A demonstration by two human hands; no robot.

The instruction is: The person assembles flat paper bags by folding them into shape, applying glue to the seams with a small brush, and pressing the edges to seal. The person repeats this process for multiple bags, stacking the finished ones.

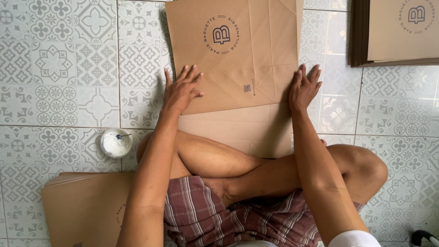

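Home floor used as a paper-bag workshop

Patterned grey-white floor tiles (59, 68), person sitting cross-legged w/ flat kraft paper bags (238, 50) in front, stacks of bags (398, 32) at the sides, small tub of white paste (116, 142) nearby: informal handwork spot, prob. a home

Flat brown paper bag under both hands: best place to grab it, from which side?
Probably the paper bag's left edge, from the side, beside the left hand. The bag lies flat on the tiled floor, so only its edges can be pinched; the right hand presses the right edge.
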